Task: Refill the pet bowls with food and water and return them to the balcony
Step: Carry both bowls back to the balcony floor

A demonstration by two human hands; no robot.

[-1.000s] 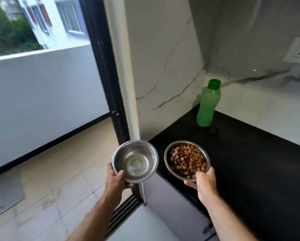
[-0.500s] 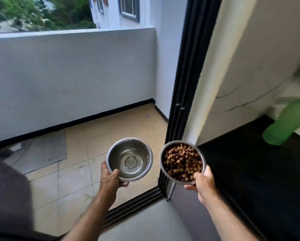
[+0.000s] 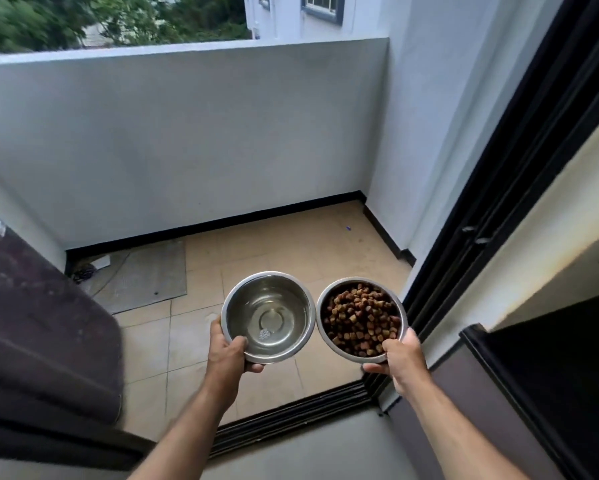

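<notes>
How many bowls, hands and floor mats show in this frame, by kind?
Bowls: 2, the water bowl held by the left hand and the food bowl held by the right hand
Hands: 2
Floor mats: 1, the grey mat on the balcony floor
Total: 5

Balcony floor (image 3: 291, 251): beige tiles, black skirting along the walls. A grey mat (image 3: 145, 275) lies flat at the left rear corner. A small dark tangled object (image 3: 83, 271) rests beside it; identity unclear.
</notes>
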